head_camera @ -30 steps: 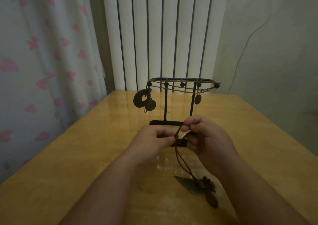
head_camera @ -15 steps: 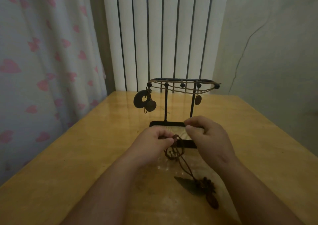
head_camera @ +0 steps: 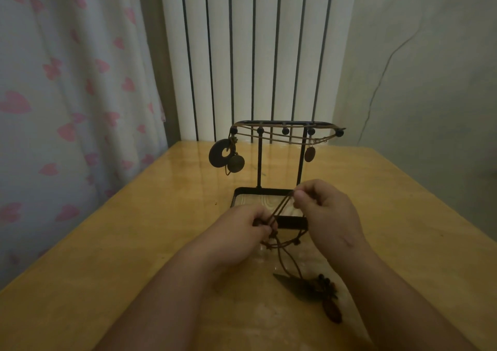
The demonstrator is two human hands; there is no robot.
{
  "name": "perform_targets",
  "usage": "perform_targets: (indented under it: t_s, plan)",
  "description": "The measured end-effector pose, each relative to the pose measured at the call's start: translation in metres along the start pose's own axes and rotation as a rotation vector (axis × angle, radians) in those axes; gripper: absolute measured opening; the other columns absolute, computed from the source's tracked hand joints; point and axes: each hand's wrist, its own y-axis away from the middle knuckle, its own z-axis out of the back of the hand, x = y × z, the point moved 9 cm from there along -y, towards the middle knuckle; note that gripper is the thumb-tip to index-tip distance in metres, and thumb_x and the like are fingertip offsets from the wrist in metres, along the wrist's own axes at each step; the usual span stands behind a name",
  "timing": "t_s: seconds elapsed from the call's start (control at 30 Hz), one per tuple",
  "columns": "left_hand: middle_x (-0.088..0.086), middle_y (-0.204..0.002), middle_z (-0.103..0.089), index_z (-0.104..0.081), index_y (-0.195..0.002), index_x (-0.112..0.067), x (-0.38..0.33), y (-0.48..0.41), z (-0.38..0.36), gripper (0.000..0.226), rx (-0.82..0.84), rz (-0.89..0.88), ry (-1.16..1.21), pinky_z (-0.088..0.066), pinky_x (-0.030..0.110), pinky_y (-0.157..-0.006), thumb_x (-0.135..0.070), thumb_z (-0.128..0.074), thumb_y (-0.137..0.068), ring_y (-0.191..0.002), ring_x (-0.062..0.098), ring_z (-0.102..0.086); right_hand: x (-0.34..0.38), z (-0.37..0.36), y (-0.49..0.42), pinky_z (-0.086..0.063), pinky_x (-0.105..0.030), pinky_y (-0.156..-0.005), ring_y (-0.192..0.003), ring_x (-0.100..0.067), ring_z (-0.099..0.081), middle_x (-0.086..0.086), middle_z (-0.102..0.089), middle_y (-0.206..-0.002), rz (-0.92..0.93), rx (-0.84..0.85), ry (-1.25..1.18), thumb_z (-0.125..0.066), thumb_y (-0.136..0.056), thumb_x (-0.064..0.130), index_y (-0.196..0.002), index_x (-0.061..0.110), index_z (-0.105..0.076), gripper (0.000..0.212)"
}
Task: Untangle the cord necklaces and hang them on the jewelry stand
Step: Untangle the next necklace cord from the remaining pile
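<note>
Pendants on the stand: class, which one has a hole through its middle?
The ring-shaped pendant at the left end of the jewelry stand. The round pendant beside it and the oval pendant near the right end are solid.

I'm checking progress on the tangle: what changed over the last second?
The right hand, pinching the thin brown cord, rose slightly from the base of the black metal jewelry stand, pulling the bunched loops into taut strands from the left hand, which kept its pinch. The dark pendant cluster on the wooden table, the stand and its hung necklaces stayed put.
</note>
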Motion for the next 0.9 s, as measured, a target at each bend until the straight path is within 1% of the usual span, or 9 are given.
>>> perform_targets:
  t_s: [0.17, 0.27, 0.33, 0.43, 0.57, 0.67, 0.77, 0.83, 0.9]
  plan:
    - [-0.012, -0.099, -0.066, -0.065, -0.095, -0.035, 0.001, 0.001, 0.001, 0.018, 0.011, 0.002, 0.049, -0.049, 0.028, -0.086, -0.022, -0.054, -0.098, -0.096, 0.003, -0.059, -0.01, 0.012, -0.001, -0.044, -0.025, -0.067, -0.087, -0.004, -0.059, 0.007, -0.066, -0.09, -0.112, -0.126, -0.216, -0.052, -0.098, 0.024, -0.095, 0.023, -0.065, 0.013]
    - [-0.011, -0.099, -0.065, -0.065, -0.095, -0.035, 0.002, 0.001, 0.003, 0.019, 0.007, -0.008, 0.055, -0.05, 0.029, -0.086, -0.021, -0.052, -0.098, -0.095, 0.006, -0.06, -0.016, 0.008, -0.003, -0.051, -0.029, -0.074, -0.089, -0.005, -0.061, 0.009, -0.067, -0.091, -0.136, -0.081, -0.097, -0.054, -0.097, 0.025, -0.098, 0.024, -0.065, 0.011]
    - [-0.011, -0.097, -0.064, -0.064, -0.094, -0.035, 0.002, 0.002, 0.003, 0.019, 0.002, -0.005, 0.063, -0.048, 0.027, -0.077, -0.022, -0.051, -0.099, -0.091, 0.005, -0.059, -0.015, 0.007, -0.004, -0.053, -0.03, -0.079, -0.095, -0.005, -0.059, 0.012, -0.065, -0.098, -0.112, -0.062, 0.045, -0.056, -0.095, 0.023, -0.105, 0.026, -0.065, 0.013]
    - [-0.011, -0.091, -0.062, -0.062, -0.09, -0.035, 0.001, 0.002, 0.003, 0.02, -0.003, 0.001, 0.067, -0.04, 0.023, -0.066, -0.023, -0.05, -0.1, -0.082, 0.005, -0.055, -0.011, 0.001, -0.003, -0.055, -0.035, -0.087, -0.107, -0.011, -0.056, 0.013, -0.058, -0.115, -0.079, -0.001, 0.051, -0.056, -0.087, 0.008, -0.123, 0.029, -0.056, 0.041]
    - [-0.008, -0.09, -0.062, -0.062, -0.088, -0.034, 0.001, 0.001, 0.003, 0.02, -0.003, -0.009, 0.055, -0.039, 0.024, -0.067, -0.023, -0.05, -0.1, -0.081, 0.008, -0.055, 0.003, -0.02, 0.003, -0.045, -0.017, -0.073, -0.097, -0.003, -0.051, 0.019, -0.052, -0.122, 0.045, 0.217, 0.134, -0.061, -0.082, 0.001, -0.131, 0.04, -0.049, 0.064]
    - [-0.01, -0.083, -0.059, -0.06, -0.085, -0.034, 0.001, 0.002, 0.003, 0.022, -0.01, -0.01, 0.078, -0.037, 0.023, -0.064, -0.022, -0.05, -0.1, -0.076, 0.005, -0.052, 0.0, -0.031, 0.007, -0.051, -0.019, -0.077, -0.101, -0.002, -0.059, 0.02, -0.062, -0.112, 0.037, 0.302, 0.259, -0.064, -0.089, 0.014, -0.125, 0.039, -0.053, 0.046]
    - [-0.007, -0.088, -0.062, -0.063, -0.088, -0.034, 0.002, 0.001, 0.006, 0.019, -0.032, -0.019, 0.08, -0.039, 0.024, -0.067, -0.023, -0.052, -0.099, -0.082, 0.008, -0.056, -0.004, -0.031, 0.006, -0.053, -0.024, -0.079, -0.09, -0.001, -0.06, 0.017, -0.065, -0.095, 0.023, 0.303, 0.342, -0.061, -0.093, 0.025, -0.104, 0.037, -0.063, 0.016]
    - [-0.009, -0.089, -0.063, -0.066, -0.09, -0.034, 0.003, 0.001, 0.01, 0.02, -0.059, -0.014, 0.112, -0.039, 0.023, -0.067, -0.023, -0.052, -0.099, -0.082, 0.007, -0.056, -0.002, -0.027, 0.006, -0.049, -0.021, -0.072, -0.087, -0.002, -0.061, 0.013, -0.066, -0.089, 0.016, 0.285, 0.232, -0.058, -0.095, 0.025, -0.092, 0.034, -0.065, 0.012]
    - [-0.011, -0.09, -0.063, -0.069, -0.095, -0.035, 0.006, 0.0, 0.014, 0.023, -0.104, 0.012, 0.172, -0.042, 0.025, -0.07, -0.021, -0.051, -0.099, -0.076, 0.004, -0.052, -0.002, -0.019, 0.004, -0.049, -0.023, -0.071, -0.085, -0.008, -0.063, 0.006, -0.066, -0.088, -0.049, 0.216, 0.015, -0.054, -0.097, 0.024, -0.092, 0.028, -0.065, 0.013]
